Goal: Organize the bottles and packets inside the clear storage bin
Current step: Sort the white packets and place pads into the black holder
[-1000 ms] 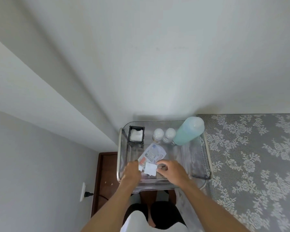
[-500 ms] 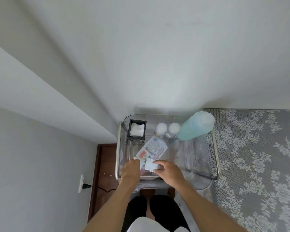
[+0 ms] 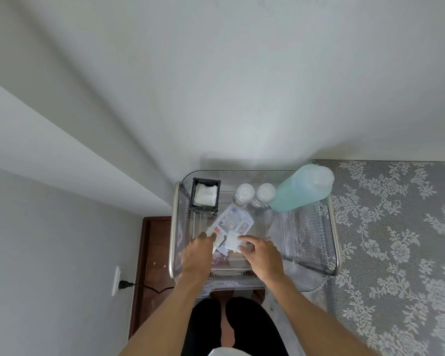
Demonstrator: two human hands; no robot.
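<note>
A clear storage bin (image 3: 306, 242) stands in front of me against the wall. At its back, two small white-capped bottles (image 3: 254, 193) stand beside a tall pale-blue bottle (image 3: 301, 188) that leans right. A black square holder (image 3: 205, 194) with white pads fills the back left corner. A printed packet (image 3: 233, 220) lies tilted in the bin's left half. My left hand (image 3: 197, 255) pinches its lower left end. My right hand (image 3: 261, 255) holds a small white square packet (image 3: 231, 240) over the printed one.
A metal-framed rack (image 3: 335, 242) surrounds the bin. A grey lace-patterned cloth (image 3: 401, 253) covers the surface to the right. The dark wooden floor (image 3: 152, 253) and a wall socket with a black plug (image 3: 121, 283) lie left. White walls rise behind.
The small white packet has shifted slightly up and left over the printed packet, with both hands staying on the packets. The view has tilted a little.
</note>
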